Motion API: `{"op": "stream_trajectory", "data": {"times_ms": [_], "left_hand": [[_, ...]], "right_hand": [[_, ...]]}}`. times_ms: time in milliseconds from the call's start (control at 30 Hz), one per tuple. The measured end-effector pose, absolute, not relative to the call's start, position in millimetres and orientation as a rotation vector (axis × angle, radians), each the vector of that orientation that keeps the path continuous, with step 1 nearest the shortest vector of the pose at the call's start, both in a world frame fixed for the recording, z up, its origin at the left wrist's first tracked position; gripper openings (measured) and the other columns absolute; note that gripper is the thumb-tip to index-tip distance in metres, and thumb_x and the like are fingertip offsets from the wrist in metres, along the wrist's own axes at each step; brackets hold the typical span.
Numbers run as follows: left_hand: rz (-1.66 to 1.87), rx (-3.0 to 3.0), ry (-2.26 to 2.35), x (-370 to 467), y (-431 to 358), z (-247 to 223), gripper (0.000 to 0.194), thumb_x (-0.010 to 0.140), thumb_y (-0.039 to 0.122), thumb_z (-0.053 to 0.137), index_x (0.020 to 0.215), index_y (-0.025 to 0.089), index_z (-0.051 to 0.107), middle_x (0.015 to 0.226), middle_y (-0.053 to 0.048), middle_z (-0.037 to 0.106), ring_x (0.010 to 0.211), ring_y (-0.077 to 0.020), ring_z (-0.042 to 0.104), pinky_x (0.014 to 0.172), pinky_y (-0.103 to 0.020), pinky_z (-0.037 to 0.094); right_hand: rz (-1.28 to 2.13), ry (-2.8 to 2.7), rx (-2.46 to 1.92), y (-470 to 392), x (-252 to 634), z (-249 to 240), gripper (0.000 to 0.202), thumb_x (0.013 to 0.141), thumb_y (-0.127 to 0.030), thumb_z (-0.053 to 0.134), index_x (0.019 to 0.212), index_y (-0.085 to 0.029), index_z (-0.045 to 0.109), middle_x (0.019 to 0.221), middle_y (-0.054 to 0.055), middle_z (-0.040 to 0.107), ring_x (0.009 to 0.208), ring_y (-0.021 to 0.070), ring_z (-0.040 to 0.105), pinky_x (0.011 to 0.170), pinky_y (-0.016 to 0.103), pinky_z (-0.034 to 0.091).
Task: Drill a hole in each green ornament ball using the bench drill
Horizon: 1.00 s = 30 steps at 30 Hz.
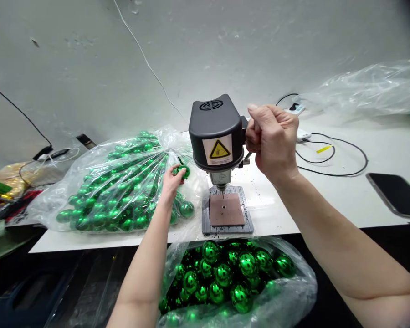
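My left hand (pixel 173 180) holds a shiny green ball (pixel 183 171) between its fingers, beside the knotted neck of a clear plastic bag (pixel 171 140) full of green balls. At the right side of a black bench drill (pixel 216 127), my right hand (pixel 273 136) is closed around its lever, most of which is hidden by the fingers. Under the drill bit, a brown square block (pixel 230 216) with a small dark hole lies on the grey base plate (pixel 248 226). An open plastic bag (pixel 304 291) of green balls is below the table's front edge.
Dark crumbs lie on the white table (pixel 280 205) around the base plate. To the right are a black cable (pixel 353 173), a power strip (pixel 304 135) and a phone (pixel 398 196). Clear plastic wrap (pixel 372 91) is at the back right. Gold and red items (pixel 13 187) lie at the far left.
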<state>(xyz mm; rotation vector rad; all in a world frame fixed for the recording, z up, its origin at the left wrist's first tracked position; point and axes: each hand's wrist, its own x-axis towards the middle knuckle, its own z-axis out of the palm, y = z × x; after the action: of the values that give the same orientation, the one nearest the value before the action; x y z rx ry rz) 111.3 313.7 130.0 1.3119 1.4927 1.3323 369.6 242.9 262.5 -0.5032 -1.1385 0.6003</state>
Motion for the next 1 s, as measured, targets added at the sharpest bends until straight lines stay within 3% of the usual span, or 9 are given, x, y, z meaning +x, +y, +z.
{"op": "stream_trajectory", "data": {"times_ms": [67,167,333,467,700,867,1000], "left_hand": [[1.264,1.049,1.369,107,286,141,0.048,0.073,0.04,0.077,0.11,0.017,0.057,0.074,-0.001,0.067,0.061,-0.0159,0.065,0.064,-0.032,0.056],[1.088,0.906,1.212,118,244,145,0.052,0.068,0.04,0.082,0.108,0.019,0.055,0.081,-0.004,0.071,0.063,-0.0169,0.068,0.065,-0.033,0.057],[0.985,1.071,1.15,153,201,116,0.057,0.066,0.041,0.086,0.11,0.018,0.059,0.087,-0.006,0.074,0.079,-0.0186,0.071,0.076,-0.035,0.056],[1.073,1.209,1.179,173,199,87,0.056,0.065,0.039,0.087,0.109,0.017,0.061,0.082,-0.003,0.073,0.081,-0.0176,0.07,0.08,-0.032,0.054],[1.123,1.438,1.207,190,210,67,0.047,0.069,0.036,0.084,0.107,0.017,0.063,0.093,-0.007,0.074,0.086,-0.0196,0.069,0.08,-0.033,0.054],[1.137,1.569,1.162,193,203,53,0.056,0.072,0.035,0.082,0.122,0.019,0.061,0.114,-0.01,0.071,0.102,-0.0231,0.068,0.092,-0.039,0.054],[1.14,1.575,1.177,193,202,48,0.056,0.073,0.034,0.082,0.123,0.02,0.062,0.115,-0.009,0.071,0.103,-0.024,0.068,0.094,-0.04,0.054]], "right_hand": [[0.628,-1.068,-0.515,242,368,263,0.048,0.09,-0.028,0.066,0.053,-0.021,0.036,0.042,-0.006,0.035,0.033,0.0043,0.026,0.03,0.026,0.017],[0.615,-1.024,-0.516,243,367,263,0.049,0.09,-0.026,0.066,0.052,-0.021,0.035,0.041,-0.006,0.034,0.033,0.0039,0.024,0.029,0.025,0.016],[0.586,-1.146,-0.529,249,371,259,0.05,0.093,-0.041,0.062,0.057,-0.021,0.033,0.045,-0.006,0.035,0.033,0.0035,0.028,0.03,0.021,0.019],[0.609,-1.112,-0.556,250,371,260,0.052,0.092,-0.045,0.063,0.057,-0.021,0.033,0.044,-0.007,0.034,0.033,0.0036,0.029,0.03,0.02,0.02],[0.624,-1.036,-0.554,242,365,268,0.053,0.091,-0.043,0.064,0.053,-0.022,0.032,0.041,-0.008,0.035,0.031,0.0021,0.025,0.028,0.019,0.018],[0.645,-1.015,-0.573,241,366,268,0.056,0.089,-0.047,0.066,0.052,-0.022,0.032,0.04,-0.007,0.034,0.032,0.0035,0.027,0.029,0.022,0.018],[0.599,-1.058,-0.548,235,366,265,0.057,0.088,-0.048,0.066,0.053,-0.022,0.031,0.04,-0.007,0.033,0.034,0.0047,0.028,0.031,0.024,0.018]]}}
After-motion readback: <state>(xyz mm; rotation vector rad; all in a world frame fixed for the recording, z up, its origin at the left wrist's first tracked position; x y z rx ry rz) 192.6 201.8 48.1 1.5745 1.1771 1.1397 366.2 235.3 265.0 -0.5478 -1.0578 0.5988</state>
